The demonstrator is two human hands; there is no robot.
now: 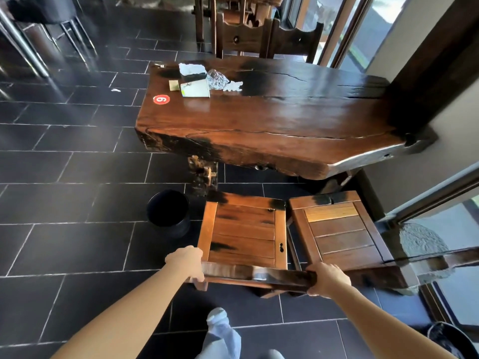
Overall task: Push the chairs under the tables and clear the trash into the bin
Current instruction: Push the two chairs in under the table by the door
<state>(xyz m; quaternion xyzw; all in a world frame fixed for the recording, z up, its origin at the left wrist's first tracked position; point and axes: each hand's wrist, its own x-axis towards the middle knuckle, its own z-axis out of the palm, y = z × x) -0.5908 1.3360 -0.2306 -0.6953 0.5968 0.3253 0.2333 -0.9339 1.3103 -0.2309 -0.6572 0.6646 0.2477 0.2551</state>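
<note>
A wooden chair (243, 234) stands in front of me, its seat just short of the dark wooden table (272, 120). My left hand (188, 261) grips the left end of its backrest and my right hand (328, 278) grips the right end. A second chair (342, 231) stands beside it on the right, angled a little. Trash lies on the table's far left part: crumpled foil (216, 79), a white crumpled napkin (233, 86), a tissue box (194, 81) and a small packet (173, 85). A black bin (168, 212) stands on the floor left of the chair.
Two more chairs (267, 38) stand at the table's far side. A white scrap (115, 90) lies on the dark tiled floor. Metal stool legs (39, 42) are at the far left, a wall and glass door (440, 216) on the right. A second bin's rim (451, 338) shows bottom right.
</note>
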